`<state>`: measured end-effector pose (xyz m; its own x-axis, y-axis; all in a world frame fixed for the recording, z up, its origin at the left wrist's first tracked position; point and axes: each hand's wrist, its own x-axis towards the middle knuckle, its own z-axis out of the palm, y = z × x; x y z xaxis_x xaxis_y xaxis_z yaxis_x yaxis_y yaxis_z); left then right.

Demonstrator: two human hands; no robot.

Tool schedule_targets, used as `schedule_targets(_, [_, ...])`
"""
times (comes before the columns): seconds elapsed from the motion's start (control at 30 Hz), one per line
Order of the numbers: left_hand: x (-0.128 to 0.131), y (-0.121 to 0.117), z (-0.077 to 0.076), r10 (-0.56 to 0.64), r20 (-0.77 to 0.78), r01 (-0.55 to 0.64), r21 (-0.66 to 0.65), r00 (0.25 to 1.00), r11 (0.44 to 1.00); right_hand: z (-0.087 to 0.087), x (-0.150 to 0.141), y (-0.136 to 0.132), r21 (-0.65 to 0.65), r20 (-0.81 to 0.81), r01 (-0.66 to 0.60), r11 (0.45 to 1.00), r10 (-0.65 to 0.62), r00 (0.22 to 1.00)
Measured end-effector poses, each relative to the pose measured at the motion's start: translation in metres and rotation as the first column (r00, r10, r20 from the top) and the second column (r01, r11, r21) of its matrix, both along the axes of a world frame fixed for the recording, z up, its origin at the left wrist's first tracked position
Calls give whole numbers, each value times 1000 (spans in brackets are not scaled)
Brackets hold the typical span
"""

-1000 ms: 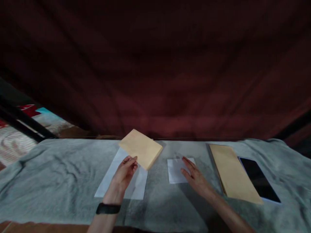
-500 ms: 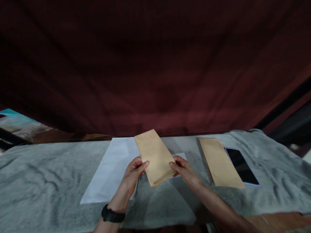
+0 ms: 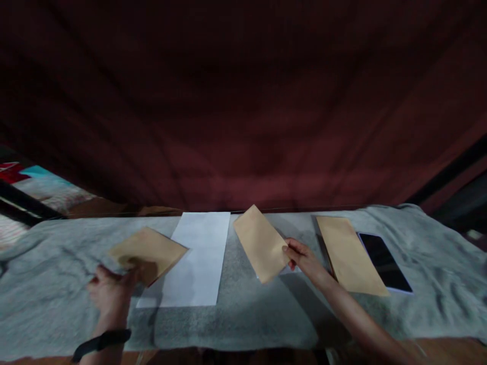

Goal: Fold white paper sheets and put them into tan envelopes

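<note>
My right hand (image 3: 299, 253) pinches the lower right edge of a brown paper envelope (image 3: 261, 243), held tilted above the grey cloth. On the left, my left hand (image 3: 112, 289), with a black band on its wrist, is slightly blurred. Its fingers are spread apart, and the thumb is at the near edge of another brown envelope (image 3: 152, 248). That envelope slants partly over a white sheet of paper (image 3: 198, 263). A small white paper (image 3: 291, 270) shows partly beneath the envelope in my right hand.
To the right lies a stack of brown envelopes (image 3: 350, 253), beside a dark-screened phone (image 3: 384, 261) with a purple edge. Grey cloth (image 3: 243, 319) covers the surface. A dark red curtain (image 3: 243, 126) hangs behind it.
The envelopes that both hands held together are now apart. My left hand has moved left with one, and its fingers have spread. My right hand keeps the other near the middle.
</note>
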<state>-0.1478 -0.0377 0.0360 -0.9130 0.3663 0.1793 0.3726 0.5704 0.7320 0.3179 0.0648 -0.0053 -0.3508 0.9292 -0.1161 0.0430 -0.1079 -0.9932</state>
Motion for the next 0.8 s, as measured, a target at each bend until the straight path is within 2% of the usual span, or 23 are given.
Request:
schedule_targets(0.07, [19,10,2,28,-208,-37,-37,978,999,2,2,0,-25,-38,-36,999,35,999])
schedule_targets(0.1, [34,17,3,-82,-229,78,-25,970,997,4,3,-1,-42,-70,-64,997,61,996])
schedule_targets(0.13, [53,24,4,-244,-216,249,-3,945,968,6,4,-1,-63,-101,-98,993,91,991])
schedule_targets(0.17, [74,30,4,-460,-183,469,6,869,883,8,6,-2,-88,-124,-134,987,122,985])
schedule_targets(0.2, [97,35,4,-624,-169,637,27,763,771,10,7,-2,-110,-136,-169,979,154,979])
schedule_targets(0.27, [143,37,3,-871,-157,880,-18,466,475,14,9,-4,-132,-125,-216,967,200,972])
schedule_targets(0.3, [164,36,2,-929,-160,934,-72,335,349,16,10,-5,-132,-111,-231,964,217,970])
schedule_targets(0.37, [197,31,-1,-982,-145,967,-207,122,151,19,13,-6,-129,-89,-271,954,261,961])
schedule_targets(0.4, [209,29,-3,-991,-131,957,-280,38,74,21,15,-6,-134,-81,-299,945,291,953])
schedule_targets(0.43, [218,28,-5,-991,-137,941,-336,-8,39,23,18,-6,-143,-73,-323,936,315,946])
schedule_targets(0.53, [235,30,-8,-983,-166,907,-422,-80,-3,31,33,-3,-158,-49,-325,932,321,946])
schedule_targets(0.63, [249,37,-8,-974,-211,916,-401,-82,10,37,50,1,-131,-47,-256,958,252,967])
schedule_targets(0.7, [257,42,-6,-965,-261,933,-349,-8,87,38,57,3,-107,-57,-198,974,192,980])
schedule_targets(0.8, [263,49,0,-939,-296,939,-236,177,251,31,59,4,-93,-100,-9,996,0,995])
